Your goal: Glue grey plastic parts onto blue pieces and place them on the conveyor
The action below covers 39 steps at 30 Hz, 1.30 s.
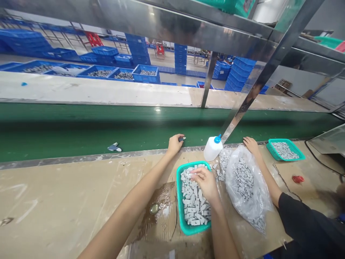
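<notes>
At the near edge of the green belt [140, 142], my left hand [175, 144] is closed round a small dark grey part [182, 139] with a pale tip. My right hand [206, 182] reaches over a teal plastic basket [185, 228] heaped with light grey plastic pieces [194, 208]. Its thumb and forefinger pinch a light grey piece, which the fingers partly hide. On the belt to the left lies a dark grey and white part [115, 147]. A white squeeze bottle [212, 149] with a blue cap stands just beyond the basket.
To the right, a co-worker's hand [251, 144] rests by the belt edge, beside a clear bag [244, 180] of small grey pieces. Another teal basket [287, 150] and a red cap [298, 178] sit farther right. A slanting metal post [250, 93] rises behind the bottle.
</notes>
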{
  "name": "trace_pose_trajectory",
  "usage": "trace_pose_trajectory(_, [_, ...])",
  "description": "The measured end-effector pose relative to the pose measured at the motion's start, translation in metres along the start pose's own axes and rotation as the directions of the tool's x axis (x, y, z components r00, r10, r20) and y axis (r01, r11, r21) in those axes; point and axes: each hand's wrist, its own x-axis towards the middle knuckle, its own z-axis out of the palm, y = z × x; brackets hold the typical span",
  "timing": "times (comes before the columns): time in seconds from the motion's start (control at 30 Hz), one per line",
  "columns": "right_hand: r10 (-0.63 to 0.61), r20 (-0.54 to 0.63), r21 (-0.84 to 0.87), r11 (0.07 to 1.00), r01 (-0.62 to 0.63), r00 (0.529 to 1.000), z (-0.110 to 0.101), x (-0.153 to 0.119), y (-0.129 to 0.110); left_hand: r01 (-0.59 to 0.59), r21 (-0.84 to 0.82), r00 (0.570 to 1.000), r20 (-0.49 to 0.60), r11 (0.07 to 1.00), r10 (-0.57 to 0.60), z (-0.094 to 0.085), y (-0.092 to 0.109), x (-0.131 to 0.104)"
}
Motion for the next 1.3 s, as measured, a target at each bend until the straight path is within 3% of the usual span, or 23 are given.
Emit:
trace_pose_trajectory(0.13, [-0.005, -0.044, -0.026, 1.0, 0.004, 0.999, 0.0, 0.002, 0.005, 0.051, -0.185, 0.994, -0.082, 0.981, -0.067, -0.046, -0.001, -0.027])
trace_pose_trajectory(0.33, [-0.051, -0.01, -0.179, 0.983, 0.048, 0.999, 0.0, -0.005, -0.005, 0.165, -0.489, 0.959, -0.125, 0.857, -0.256, -0.128, -0.019, -0.105])
trace_pose_trajectory(0.4, [-0.056, 0.037, -0.243, 0.968, 0.064, 0.998, 0.007, -0.013, -0.015, 0.19, -0.647, 0.937, -0.105, 0.738, -0.334, -0.149, -0.027, -0.131])
trace_pose_trajectory(0.5, [0.007, 0.179, -0.301, 0.953, 0.048, 0.984, 0.03, -0.03, -0.025, 0.174, -0.86, 0.9, -0.059, 0.48, -0.432, -0.171, -0.042, -0.162])
trace_pose_trajectory(0.57, [0.073, 0.296, -0.292, 0.956, 0.017, 0.953, 0.049, -0.043, -0.026, 0.15, -0.898, 0.892, -0.056, 0.412, -0.448, -0.179, -0.05, -0.174])
trace_pose_trajectory(0.63, [0.105, 0.37, -0.322, 0.947, 0.021, 0.923, 0.067, -0.054, -0.022, 0.127, -0.896, 0.909, -0.067, 0.426, -0.412, -0.185, -0.055, -0.18])
trace_pose_trajectory(0.73, [0.024, 0.381, -0.485, 0.856, 0.178, 0.924, 0.083, -0.063, -0.014, 0.061, -0.893, 0.933, -0.107, 0.446, -0.343, -0.191, -0.06, -0.18])
trace_pose_trajectory(0.83, [-0.148, 0.384, -0.606, 0.704, 0.37, 0.911, 0.087, -0.065, -0.006, 0.026, -0.897, 0.938, -0.131, 0.442, -0.322, -0.195, -0.066, -0.177])
trace_pose_trajectory(0.9, [-0.187, 0.409, -0.641, 0.638, 0.427, 0.893, 0.086, -0.067, -0.002, 0.018, -0.909, 0.947, -0.118, 0.417, -0.298, -0.194, -0.071, -0.175])
trace_pose_trajectory(1.1, [-0.174, 0.399, -0.689, 0.59, 0.419, 0.9, 0.084, -0.072, 0.008, 0.03, -0.957, 0.973, -0.038, 0.288, -0.228, -0.19, -0.078, -0.17])
trace_pose_trajectory(1.3, [-0.29, 0.499, -0.657, 0.488, 0.574, 0.817, 0.091, -0.073, 0.009, 0.032, -0.993, 0.98, 0.008, 0.117, -0.199, -0.181, -0.072, -0.17])
